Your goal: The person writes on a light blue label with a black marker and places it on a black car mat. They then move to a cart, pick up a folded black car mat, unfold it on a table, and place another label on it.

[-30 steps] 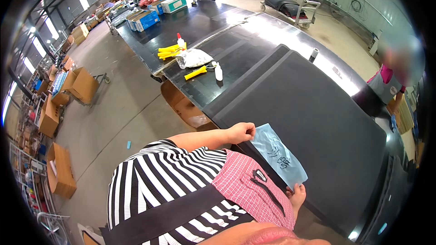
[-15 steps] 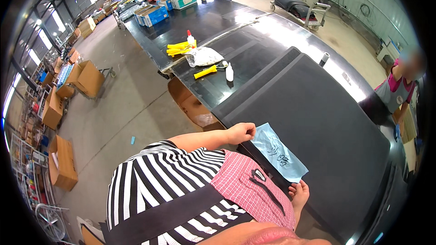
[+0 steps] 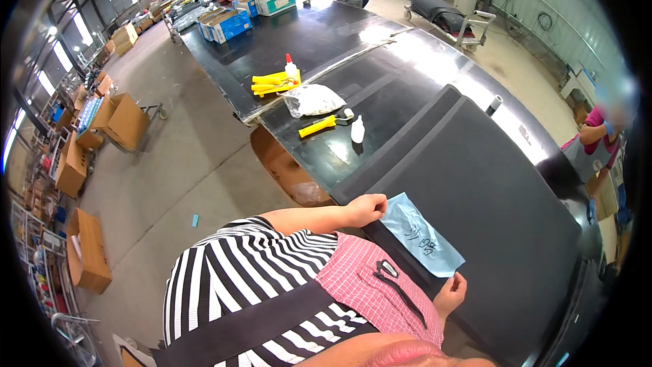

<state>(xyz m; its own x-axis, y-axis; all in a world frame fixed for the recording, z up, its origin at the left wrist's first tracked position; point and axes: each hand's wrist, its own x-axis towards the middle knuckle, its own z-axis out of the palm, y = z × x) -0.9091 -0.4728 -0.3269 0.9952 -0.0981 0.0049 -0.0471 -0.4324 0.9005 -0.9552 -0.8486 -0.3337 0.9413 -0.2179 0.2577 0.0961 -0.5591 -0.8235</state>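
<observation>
A thin, creased light blue sheet [image 3: 420, 239] with dark handwriting lies against the near edge of a dark grey sheet of material [image 3: 496, 211] on the table. My left hand [image 3: 367, 210] is closed on its upper left corner, fingers curled in. At the opposite end, my right hand [image 3: 451, 294] pinches the lower corner between thumb and fingers. The blue sheet stretches fairly flat between both hands.
Farther along the black table [image 3: 224, 75] are a white bottle [image 3: 357, 130], a yellow-handled roller [image 3: 319, 126], a plastic bag [image 3: 314, 100], yellow tools [image 3: 275, 83] and blue boxes [image 3: 229, 26]. A co-worker [image 3: 591, 143] stands at right; cartons [image 3: 88, 251] sit at left.
The view has shifted slightly, so the table things appear a little lower. Both hands keep hold of the blue sheet. The co-worker at right has drawn the arms up.
</observation>
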